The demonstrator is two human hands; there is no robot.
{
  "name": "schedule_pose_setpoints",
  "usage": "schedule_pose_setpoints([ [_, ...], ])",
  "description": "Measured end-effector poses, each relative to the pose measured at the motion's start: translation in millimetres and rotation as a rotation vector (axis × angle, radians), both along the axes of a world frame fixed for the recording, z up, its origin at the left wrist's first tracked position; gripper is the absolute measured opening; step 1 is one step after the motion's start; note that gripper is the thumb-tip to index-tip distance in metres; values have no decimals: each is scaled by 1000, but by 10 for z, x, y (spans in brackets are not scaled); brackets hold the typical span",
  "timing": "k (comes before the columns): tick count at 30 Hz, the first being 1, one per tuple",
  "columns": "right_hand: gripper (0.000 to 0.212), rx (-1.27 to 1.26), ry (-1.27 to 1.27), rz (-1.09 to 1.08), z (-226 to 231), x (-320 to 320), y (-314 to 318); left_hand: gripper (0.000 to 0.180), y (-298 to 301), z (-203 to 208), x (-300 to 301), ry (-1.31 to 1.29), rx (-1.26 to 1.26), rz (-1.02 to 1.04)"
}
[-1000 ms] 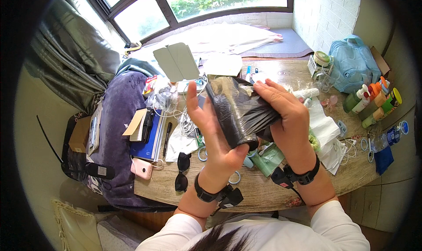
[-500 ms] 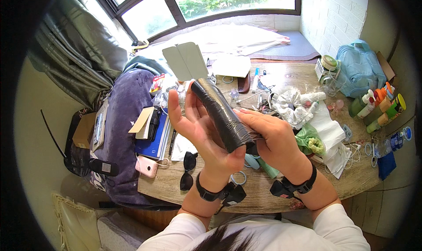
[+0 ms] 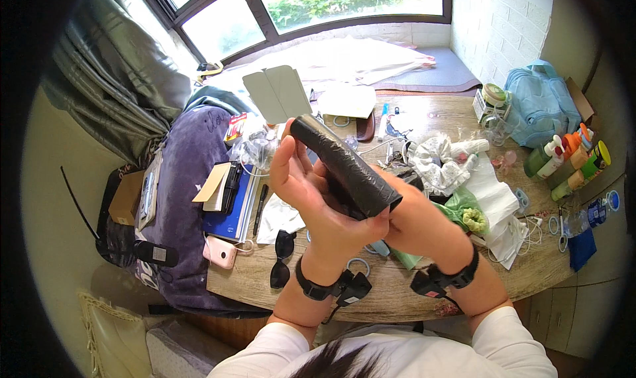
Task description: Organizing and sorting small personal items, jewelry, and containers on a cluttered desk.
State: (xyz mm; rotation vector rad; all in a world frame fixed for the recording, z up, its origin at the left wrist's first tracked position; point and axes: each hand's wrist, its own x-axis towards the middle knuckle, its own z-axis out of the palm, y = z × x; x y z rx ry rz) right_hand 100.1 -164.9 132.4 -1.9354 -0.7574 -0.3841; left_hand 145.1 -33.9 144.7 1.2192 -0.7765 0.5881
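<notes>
A roll of black plastic bags [image 3: 344,166], glossy and wrinkled, slants over the desk from upper left to lower right. My left hand [image 3: 321,216] holds it from the left and below, the thumb pressed against its lower end and the fingers reaching up behind it. My right hand [image 3: 427,222] is at the lower right end, partly behind the roll. Its fingers are hidden there, so their grip does not show. Dark glossy material [image 3: 405,174] shows just beyond the right hand; I cannot tell whether it belongs to the roll.
Sunglasses [image 3: 282,259], a pink device [image 3: 219,253] and a blue notebook [image 3: 225,223] lie at the left of the wooden desk [image 3: 391,295]. White scrunchies [image 3: 440,162], tissues [image 3: 493,202] and a green bag [image 3: 457,202] lie right. Bottles [image 3: 546,159] and a light-blue backpack [image 3: 540,106] stand farther right.
The roll has turned slightly, its lower end shifting right. My right thumb, earlier lying on the roll's upper face, is now out of sight as the right hand has moved behind.
</notes>
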Motion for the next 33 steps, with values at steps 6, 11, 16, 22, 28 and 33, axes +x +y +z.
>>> schedule_pose_setpoints([
  [6, 63, 210, 75, -105, 548, -315, -390, 113, 38, -33, 92, -193, 85, 149],
  [11, 53, 96, -103, -100, 601, -412, -284, 111, -82, -114, 109, -322, 115, 263],
  [16, 39, 60, -220, -408, 500, -378, -129, 100, -178, -101, 91, -454, 145, 395],
  [22, 37, 120, 16, -487, 492, -368, -126, 100, -249, -105, 28, -497, 240, 506],
  [28, 33, 321, 148, -437, 435, -309, -330, 134, -96, -72, 103, -308, 285, 120],
  [33, 34, 623, 199, -262, 530, -353, -496, 120, -12, -5, 141, 177, 62, -398],
])
